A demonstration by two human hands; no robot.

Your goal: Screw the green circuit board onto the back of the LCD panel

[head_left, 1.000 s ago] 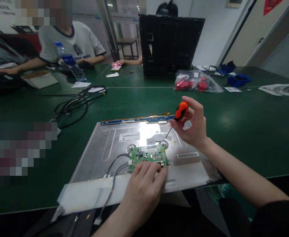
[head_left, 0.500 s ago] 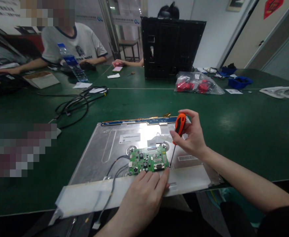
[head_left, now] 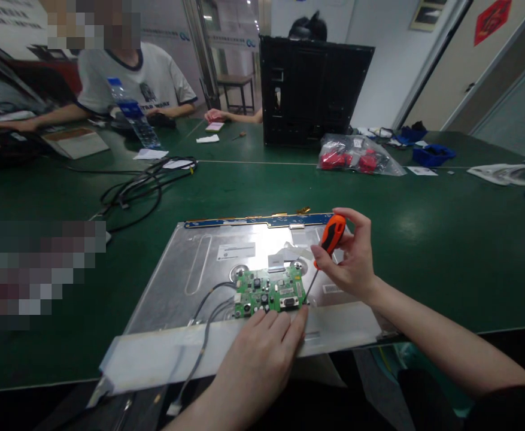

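A green circuit board lies on the back of a silver display panel, with cables leaving its left side. My right hand grips a screwdriver by its orange and black handle. The shaft slants down to the left, its tip at the board's lower right corner; whether it sits in a screw is too small to tell. My left hand lies over the panel's near edge with fingers stretched along the board's lower side. Its index fingertip is close beside the screwdriver tip.
Black cables lie coiled on the green table. Farther off are a water bottle, a black screen housing and a plastic bag with red items. A person in a white shirt sits across, and another person's hand shows.
My right hand has shifted slightly right and tilted the screwdriver more, its handle leaning right. The tip has moved a little left onto the board's corner. My left hand stays nearly in place.
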